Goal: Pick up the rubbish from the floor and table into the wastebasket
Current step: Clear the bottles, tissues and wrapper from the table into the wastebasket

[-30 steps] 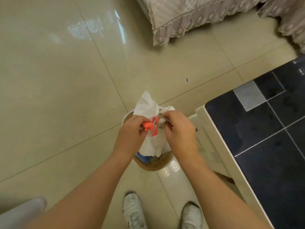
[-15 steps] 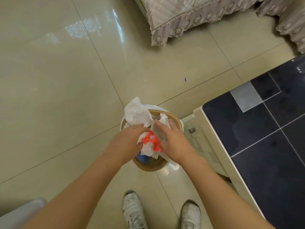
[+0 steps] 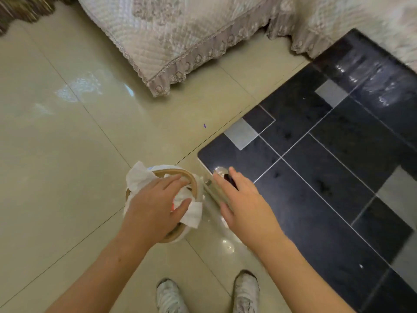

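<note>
A small round wastebasket (image 3: 180,173) with a tan rim stands on the tiled floor beside the table's near corner. Crumpled white tissue (image 3: 138,177) fills it and spills over the left and right rim. My left hand (image 3: 155,206) lies flat on top of the tissue inside the basket, fingers spread, pressing on it. A sliver of red scrap (image 3: 172,207) shows under that hand. My right hand (image 3: 246,204) hovers open to the right of the basket, over the table's corner, holding nothing.
A low table (image 3: 316,177) with a glossy black tiled top fills the right side. A bed with a quilted, lace-edged cover (image 3: 180,41) lies ahead. A tiny purple speck (image 3: 204,125) sits on the floor. My white shoes (image 3: 169,297) stand below the basket.
Both hands pushed the tissue and red scrap down into the basket. My right hand then let go and moved right toward the table corner; the left stays on the tissue.
</note>
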